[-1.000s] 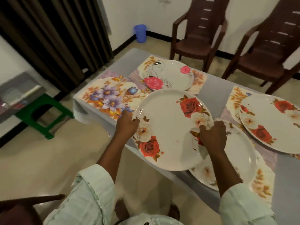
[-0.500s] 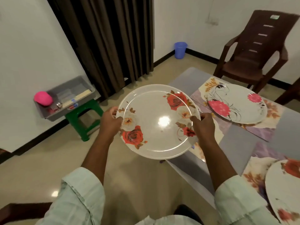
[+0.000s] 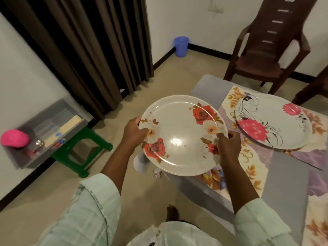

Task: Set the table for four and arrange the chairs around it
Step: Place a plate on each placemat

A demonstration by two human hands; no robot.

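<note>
I hold a white plate with red roses (image 3: 181, 137) level in the air, over the near left corner of the grey table (image 3: 287, 167). My left hand (image 3: 134, 133) grips its left rim and my right hand (image 3: 229, 146) grips its right rim. Under the plate's right side lies a floral placemat (image 3: 248, 157), mostly bare. A second plate with pink flowers (image 3: 273, 121) rests on another placemat at the table's far left corner. A brown plastic chair (image 3: 269, 50) stands beyond the table, back to the wall.
A green stool (image 3: 83, 153) to the left carries a grey tray (image 3: 53, 128) with a pink object (image 3: 14, 139). Dark curtains (image 3: 85, 47) hang behind. A blue bin (image 3: 181, 44) sits in the far corner. Another chair's edge (image 3: 316, 87) shows at right.
My head has turned left, so the right-hand plates have left the view. The rose plate has stayed in both hands, lifted off the table and carried toward the left placemat.
</note>
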